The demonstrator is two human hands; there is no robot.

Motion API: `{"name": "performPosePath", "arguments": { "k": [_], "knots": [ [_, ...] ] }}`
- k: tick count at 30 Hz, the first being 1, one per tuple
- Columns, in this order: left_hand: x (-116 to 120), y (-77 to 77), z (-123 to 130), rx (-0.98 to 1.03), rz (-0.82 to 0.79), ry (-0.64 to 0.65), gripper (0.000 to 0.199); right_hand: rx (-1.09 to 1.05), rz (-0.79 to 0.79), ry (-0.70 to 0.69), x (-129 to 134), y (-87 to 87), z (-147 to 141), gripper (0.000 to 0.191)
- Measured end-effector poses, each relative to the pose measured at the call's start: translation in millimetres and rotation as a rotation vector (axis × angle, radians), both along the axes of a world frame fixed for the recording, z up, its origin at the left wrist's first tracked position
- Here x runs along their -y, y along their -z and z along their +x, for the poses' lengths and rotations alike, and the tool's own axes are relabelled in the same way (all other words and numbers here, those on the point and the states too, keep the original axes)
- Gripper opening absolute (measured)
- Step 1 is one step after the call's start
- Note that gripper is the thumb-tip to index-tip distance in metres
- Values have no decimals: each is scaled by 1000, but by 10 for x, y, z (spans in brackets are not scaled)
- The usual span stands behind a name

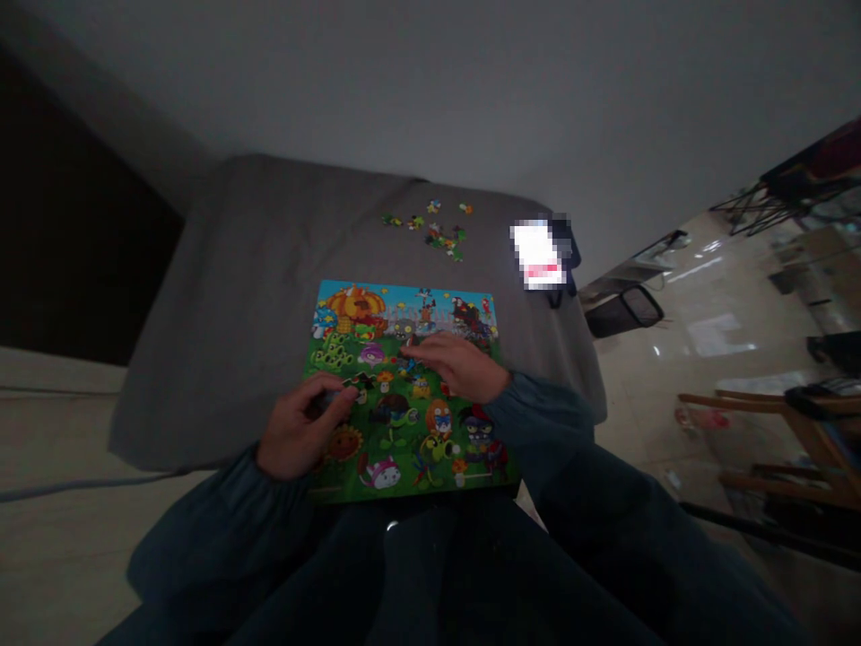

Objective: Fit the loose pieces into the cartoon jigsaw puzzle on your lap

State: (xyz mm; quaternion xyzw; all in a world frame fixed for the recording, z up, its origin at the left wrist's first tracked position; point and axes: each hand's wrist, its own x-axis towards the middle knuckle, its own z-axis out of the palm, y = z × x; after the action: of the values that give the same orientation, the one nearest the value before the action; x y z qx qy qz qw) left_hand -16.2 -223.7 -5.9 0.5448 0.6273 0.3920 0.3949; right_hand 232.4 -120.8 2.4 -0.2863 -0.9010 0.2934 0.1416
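A colourful cartoon puzzle board [417,309] lies flat on a grey cloth-covered table, close to my body. My left hand [306,426] rests over the board's left edge, its thumb and fingers closed around something small and dark that I cannot make out. Over the upper middle of the board, my right hand [461,363] reaches in from the right with its fingers held together, fingertips touching a small dark spot on the picture. Whether a piece is under those fingertips is too small to tell. Several loose puzzle pieces [444,240] lie beyond the board's far edge.
At the table's right side stands a lit phone [540,256], its screen blurred out, against a dark holder. The grey cloth [229,296] reaches the pale wall behind. A wooden chair [800,440] is on the floor at the right.
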Motion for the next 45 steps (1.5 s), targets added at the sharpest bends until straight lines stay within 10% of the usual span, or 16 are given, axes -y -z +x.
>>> {"name": "performPosePath", "arguments": {
  "k": [25, 38, 45],
  "knots": [
    [-7, 46, -19, -24, -52, -9, 29, 315, 320, 205, 589, -13, 84, 43],
    [147, -253, 321, -1, 10, 376, 20, -433, -528, 390, 881, -225, -34, 24],
    [88, -86, 66, 26, -132, 120, 44, -422, -589, 579, 820, -117, 429, 18]
  ]
}}
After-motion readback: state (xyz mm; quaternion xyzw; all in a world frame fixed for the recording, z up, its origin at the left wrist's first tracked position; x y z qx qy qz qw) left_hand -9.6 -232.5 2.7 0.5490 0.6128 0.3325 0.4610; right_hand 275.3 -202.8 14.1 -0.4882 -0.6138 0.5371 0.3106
